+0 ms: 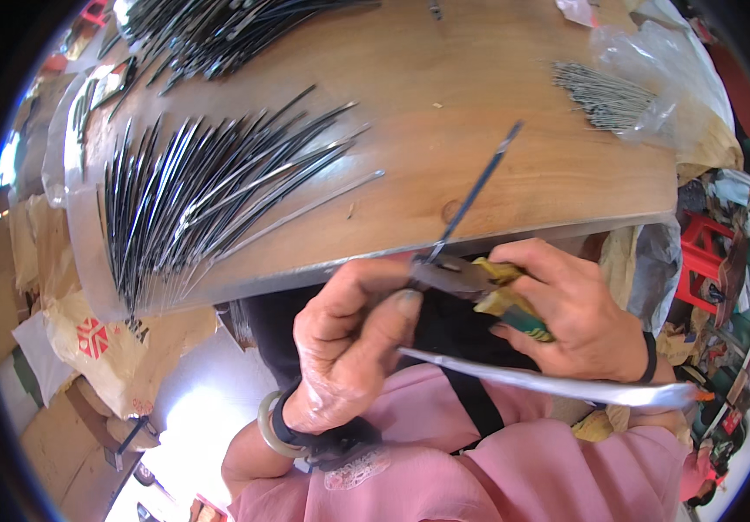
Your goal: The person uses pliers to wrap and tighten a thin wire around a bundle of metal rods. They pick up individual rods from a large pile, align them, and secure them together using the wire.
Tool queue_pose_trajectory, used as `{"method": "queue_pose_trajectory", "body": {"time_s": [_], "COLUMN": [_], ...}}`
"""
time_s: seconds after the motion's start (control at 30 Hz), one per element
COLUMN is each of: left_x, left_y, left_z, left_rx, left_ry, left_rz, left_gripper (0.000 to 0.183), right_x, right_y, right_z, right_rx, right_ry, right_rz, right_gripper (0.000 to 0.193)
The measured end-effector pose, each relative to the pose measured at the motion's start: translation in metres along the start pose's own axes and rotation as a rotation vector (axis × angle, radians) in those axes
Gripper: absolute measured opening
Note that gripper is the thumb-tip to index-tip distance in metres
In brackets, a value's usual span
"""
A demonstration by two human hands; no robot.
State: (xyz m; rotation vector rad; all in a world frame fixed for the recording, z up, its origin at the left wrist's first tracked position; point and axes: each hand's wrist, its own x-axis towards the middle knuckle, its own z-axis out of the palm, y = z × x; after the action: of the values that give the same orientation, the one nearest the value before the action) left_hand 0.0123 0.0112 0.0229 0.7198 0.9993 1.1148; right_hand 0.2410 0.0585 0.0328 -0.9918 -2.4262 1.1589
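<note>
My right hand (571, 304) is wrapped round a pair of pliers (453, 277) with yellow and green grips. The metal jaws reach left to the fingertips of my left hand (353, 335), which is closed in a pinch. From the jaws a thin dark strip (477, 187) points up and away over the table edge. A long shiny silver strip (566, 384) runs rightward from below my left thumb, over my right wrist, to an orange tip. Whether both strips are one piece is hidden by my fingers.
On the wooden table (462, 113) a fan of thin dark strips (209, 191) lies at the left. Another dark bundle (209, 35) lies behind it. Thin grey wires (605, 94) rest by clear plastic at the right. A red stool (704, 261) stands at the far right.
</note>
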Motion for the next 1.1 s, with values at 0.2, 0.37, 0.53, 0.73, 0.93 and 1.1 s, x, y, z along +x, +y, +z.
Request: {"method": "queue_pose_trajectory", "body": {"time_s": [0.2,0.37,0.53,0.73,0.93,1.1], "left_x": [0.000,0.002,-0.014,0.005,0.039,0.121], "left_y": [-0.001,0.025,0.046,0.065,0.091,0.087], "left_z": [-0.015,-0.035,-0.090,-0.103,-0.063,-0.004], "left_rx": [0.228,0.312,0.581,1.567,0.999,1.027], "left_ry": [0.154,0.189,0.698,0.305,0.273,-0.035], "left_rz": [0.038,-0.059,0.137,0.308,0.170,0.227], "left_gripper": [0.010,0.009,0.011,0.022,0.021,0.020], "right_x": [0.021,0.035,0.020,0.021,0.032,0.036], "right_y": [0.005,0.014,0.043,0.096,0.075,0.068], "right_z": [0.007,-0.009,-0.059,-0.101,-0.092,-0.090], "right_rx": [-0.025,-0.011,-0.358,-0.860,-0.833,-0.917], "right_ry": [-0.069,0.017,0.314,0.333,0.401,0.387], "right_rz": [-0.081,-0.190,0.000,-0.038,-0.070,-0.081], "right_gripper": [0.036,0.038,0.026,0.019,0.023,0.017]}}
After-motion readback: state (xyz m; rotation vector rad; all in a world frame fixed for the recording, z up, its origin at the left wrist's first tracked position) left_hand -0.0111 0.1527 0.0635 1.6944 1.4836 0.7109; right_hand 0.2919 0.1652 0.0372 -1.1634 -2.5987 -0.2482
